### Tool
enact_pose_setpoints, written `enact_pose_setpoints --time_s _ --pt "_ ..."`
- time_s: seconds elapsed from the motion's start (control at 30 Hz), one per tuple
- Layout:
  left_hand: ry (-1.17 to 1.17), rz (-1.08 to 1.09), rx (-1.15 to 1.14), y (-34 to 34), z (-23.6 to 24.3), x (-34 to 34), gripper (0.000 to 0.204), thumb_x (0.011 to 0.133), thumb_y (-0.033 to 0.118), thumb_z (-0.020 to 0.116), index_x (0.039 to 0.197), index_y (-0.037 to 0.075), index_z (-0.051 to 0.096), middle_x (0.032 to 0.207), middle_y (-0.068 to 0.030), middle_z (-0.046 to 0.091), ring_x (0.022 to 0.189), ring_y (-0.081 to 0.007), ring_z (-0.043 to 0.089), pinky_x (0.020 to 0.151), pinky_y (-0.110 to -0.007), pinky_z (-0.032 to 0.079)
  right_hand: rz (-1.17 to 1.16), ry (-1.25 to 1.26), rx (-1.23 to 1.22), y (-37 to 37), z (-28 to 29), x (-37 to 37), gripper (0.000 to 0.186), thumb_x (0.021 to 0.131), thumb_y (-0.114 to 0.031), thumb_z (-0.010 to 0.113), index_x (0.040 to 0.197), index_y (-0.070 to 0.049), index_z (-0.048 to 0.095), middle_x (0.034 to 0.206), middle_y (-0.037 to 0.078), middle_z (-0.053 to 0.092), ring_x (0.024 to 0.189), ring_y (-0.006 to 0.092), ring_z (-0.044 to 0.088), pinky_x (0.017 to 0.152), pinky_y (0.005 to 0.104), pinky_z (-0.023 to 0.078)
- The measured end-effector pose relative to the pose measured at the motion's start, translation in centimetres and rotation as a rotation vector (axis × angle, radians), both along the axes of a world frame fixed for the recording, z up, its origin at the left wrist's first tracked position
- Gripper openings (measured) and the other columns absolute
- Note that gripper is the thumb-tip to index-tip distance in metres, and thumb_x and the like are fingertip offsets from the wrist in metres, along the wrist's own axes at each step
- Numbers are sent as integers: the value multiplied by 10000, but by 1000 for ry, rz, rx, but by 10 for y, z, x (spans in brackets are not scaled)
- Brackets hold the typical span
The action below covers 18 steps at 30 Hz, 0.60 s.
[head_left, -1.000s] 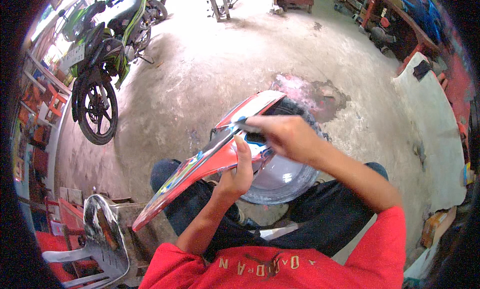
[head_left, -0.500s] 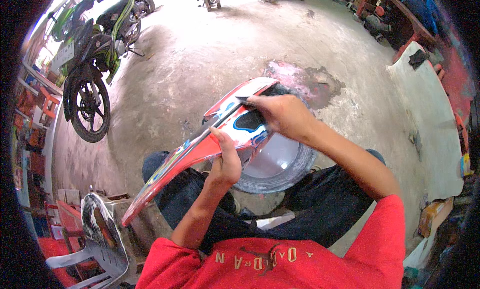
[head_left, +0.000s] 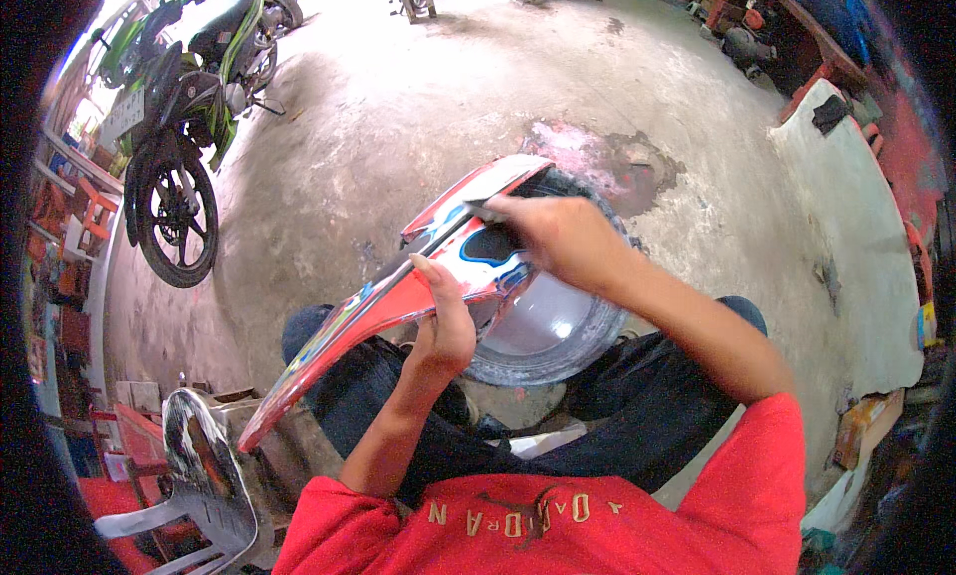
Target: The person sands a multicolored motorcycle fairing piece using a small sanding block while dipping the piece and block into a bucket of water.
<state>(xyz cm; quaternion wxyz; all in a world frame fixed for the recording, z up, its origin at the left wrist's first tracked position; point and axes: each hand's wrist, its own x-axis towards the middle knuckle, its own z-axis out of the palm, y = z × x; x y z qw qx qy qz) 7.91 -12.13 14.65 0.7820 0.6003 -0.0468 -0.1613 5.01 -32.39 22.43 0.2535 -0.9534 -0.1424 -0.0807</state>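
A long motorcycle body panel point(head_left: 383, 306) in red, white and blue lies slanted before me, its narrow tip pointing down to the left. From below, my left hand point(head_left: 446, 321) grips its near edge, thumb resting on the painted face. My right hand point(head_left: 563, 236) is closed over the panel's upper end, slightly blurred. Between those fingers a thin dark piece of sandpaper point(head_left: 478, 209) pokes out against the painted surface. Under the panel stands a round dark tub point(head_left: 533, 373) of greyish water, partly hidden by the panel and my right hand.
A green and black motorcycle point(head_left: 184, 127) is parked at the far left. A worn grey chair point(head_left: 204, 475) stands at the lower left. Along the right runs a pale slab point(head_left: 856, 246), near a cluttered red bench point(head_left: 797, 27). Pinkish stains point(head_left: 568, 152) mark the concrete floor.
My right hand has shifted slightly left and down along the panel with the sandpaper. The panel and my left hand have moved only a little to the left.
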Motion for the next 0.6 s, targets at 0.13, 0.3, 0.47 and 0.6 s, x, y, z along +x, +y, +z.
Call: enact_pose_setpoints --time_s 0.13,0.3,0.47,0.6 --pt "-134 -12 30 -5 7 -3 652 1072 504 245 1419 -28 393 1327 -129 519 1228 -199 476 1070 -336 357 142 -291 191 21 5 -26 513 786 -105 690 1286 -76 582 1128 213 693 1037 347 691 857 442 562" --pt "-174 -77 176 -2 38 -11 531 1106 412 361 1322 -51 505 1206 -104 577 1155 -151 510 997 -291 401 -235 131 -106 -22 -18 3 430 778 -122 660 1206 -139 696 958 207 711 881 390 696 773 478 551" --pt "-229 -144 186 -6 66 -7 473 1073 379 482 1282 -36 568 1254 -86 611 1162 -150 559 1009 -331 426 -394 151 -263 -93 -86 21 274 807 -122 607 1045 -64 730 922 252 702 876 420 696 796 512 558" --pt "-185 -249 364 -2 79 -6 594 1037 453 483 1408 -10 518 1437 -154 542 1357 -256 485 1143 -371 330 -440 454 -409 -105 -144 10 220 810 -123 626 980 -12 712 926 269 708 914 420 707 819 512 568"
